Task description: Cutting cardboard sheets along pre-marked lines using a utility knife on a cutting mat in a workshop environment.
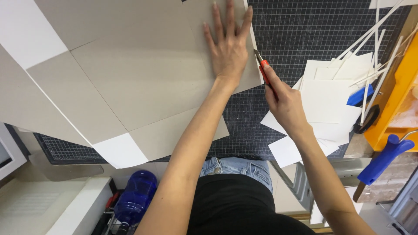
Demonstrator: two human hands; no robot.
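Observation:
My left hand lies flat with fingers spread on a large sheet of grey cardboard, pressing it down near its right edge. My right hand grips a red utility knife, whose blade tip touches the cardboard's right edge just beside my left hand. The cardboard rests on a black gridded cutting mat and overlaps other grey and white sheets to the left.
A pile of white paper offcuts and thin white strips lies right of the knife. A blue handle and an orange tray sit at the far right. A blue water jug stands below the table.

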